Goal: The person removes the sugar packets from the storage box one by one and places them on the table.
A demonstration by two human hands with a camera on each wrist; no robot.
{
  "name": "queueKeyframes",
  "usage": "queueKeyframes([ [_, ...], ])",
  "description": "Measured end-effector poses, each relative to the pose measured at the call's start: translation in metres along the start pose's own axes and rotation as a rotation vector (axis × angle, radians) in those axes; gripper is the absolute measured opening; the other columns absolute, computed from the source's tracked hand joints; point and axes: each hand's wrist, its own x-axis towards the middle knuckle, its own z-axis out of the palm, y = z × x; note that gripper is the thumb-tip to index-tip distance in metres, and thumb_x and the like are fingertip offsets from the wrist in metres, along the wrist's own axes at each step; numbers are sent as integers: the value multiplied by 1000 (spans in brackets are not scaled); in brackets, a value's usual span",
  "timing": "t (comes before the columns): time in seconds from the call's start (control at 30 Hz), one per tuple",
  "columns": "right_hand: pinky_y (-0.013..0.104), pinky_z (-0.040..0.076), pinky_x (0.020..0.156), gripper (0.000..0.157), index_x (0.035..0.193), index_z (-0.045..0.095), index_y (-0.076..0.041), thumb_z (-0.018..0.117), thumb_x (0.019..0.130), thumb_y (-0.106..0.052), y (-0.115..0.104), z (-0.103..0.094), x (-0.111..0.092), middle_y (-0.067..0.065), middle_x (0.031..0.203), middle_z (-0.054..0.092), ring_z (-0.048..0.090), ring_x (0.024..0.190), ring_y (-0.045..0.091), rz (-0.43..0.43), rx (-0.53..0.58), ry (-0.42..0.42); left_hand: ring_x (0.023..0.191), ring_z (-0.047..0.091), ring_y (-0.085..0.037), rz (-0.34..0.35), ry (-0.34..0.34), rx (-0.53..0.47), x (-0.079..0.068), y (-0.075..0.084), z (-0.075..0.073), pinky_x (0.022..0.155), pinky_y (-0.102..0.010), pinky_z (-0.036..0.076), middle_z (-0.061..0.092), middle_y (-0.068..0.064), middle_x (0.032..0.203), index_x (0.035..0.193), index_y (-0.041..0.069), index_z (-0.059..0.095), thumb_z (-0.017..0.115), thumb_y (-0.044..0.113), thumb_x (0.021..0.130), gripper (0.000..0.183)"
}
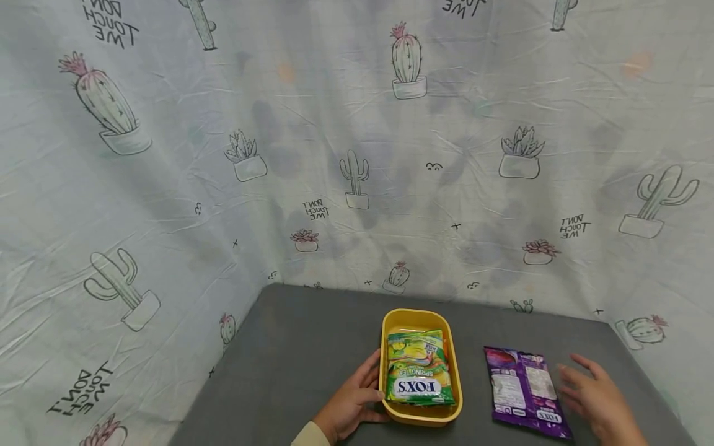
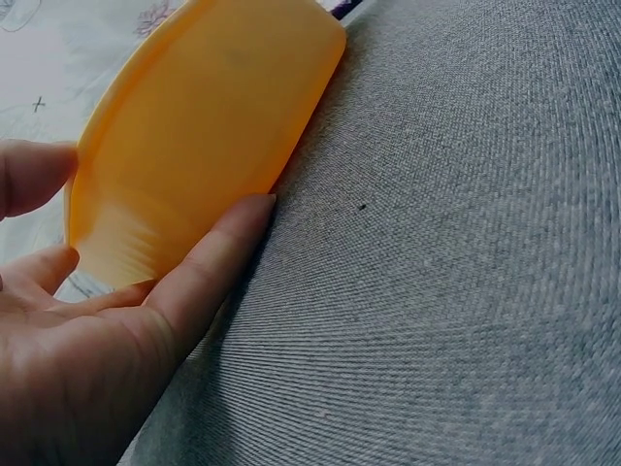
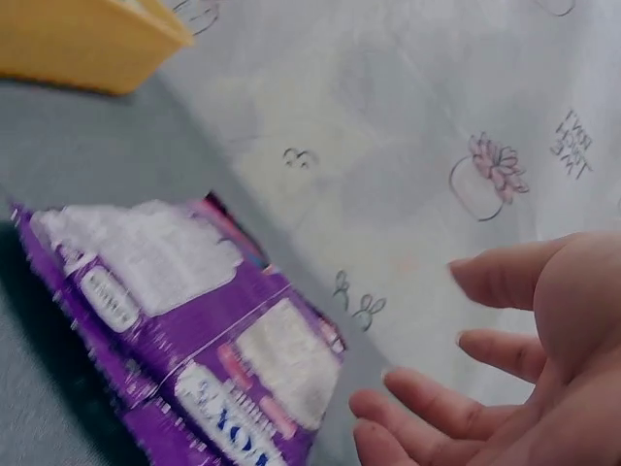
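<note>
A yellow rectangular tub (image 1: 422, 417) stands on the dark table with a green and yellow FOX'S Spring Tea candy bag (image 1: 415, 368) inside it. My left hand (image 1: 352, 397) holds the tub's left side. In the left wrist view, the thumb is at the tub's rim and a finger (image 2: 215, 260) lies along its lower edge. A purple FOX'S candy bag (image 1: 527, 391) lies flat to the right of the tub, its printed back facing up. Just right of that bag is my right hand (image 1: 599, 396), fingers spread and apart from it, with nothing held.
The dark grey table (image 1: 312, 334) meets a pale curtain (image 1: 457, 204) printed with cacti at the back and along both sides. A gap of table separates the tub from the purple bag.
</note>
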Motion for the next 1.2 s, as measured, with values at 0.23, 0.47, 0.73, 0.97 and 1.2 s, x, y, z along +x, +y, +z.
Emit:
queueKeyframes([
  [0.23,46,61,90,103,171,-4,5,50,111,-59,-22,-8,-9,12,125,64,74,96,15,-43,74,-104,152,38,-40,4,6,-1,-1,0,2,91,-76,51,27,-21,175,177,19,16,58,-4,98,93],
  [0.47,50,60,93,102,170,-10,6,42,112,-61,-33,-3,-12,10,128,65,75,100,16,-76,91,-153,148,42,-39,-5,13,2,-1,2,2,90,-73,52,28,-21,175,177,19,17,58,-5,98,93],
  [0.73,52,59,93,89,171,0,0,40,115,-55,-35,4,-16,4,127,71,76,104,19,-161,140,-211,149,42,-40,-9,22,-3,-1,2,3,90,-75,51,29,-22,174,177,18,18,58,-7,96,94],
  [0.97,48,61,89,54,159,27,-21,42,116,-51,-36,11,-18,-1,125,71,76,106,20,-214,193,-249,149,41,-40,-9,23,-6,-1,3,4,90,-75,51,29,-21,174,177,18,17,58,-7,96,94],
  [1.2,51,60,92,76,168,12,-3,40,117,-51,-41,21,-22,5,133,68,75,107,20,-218,163,-257,148,43,-39,-14,21,-3,-1,2,3,90,-74,52,29,-20,174,177,19,17,58,-6,96,94],
])
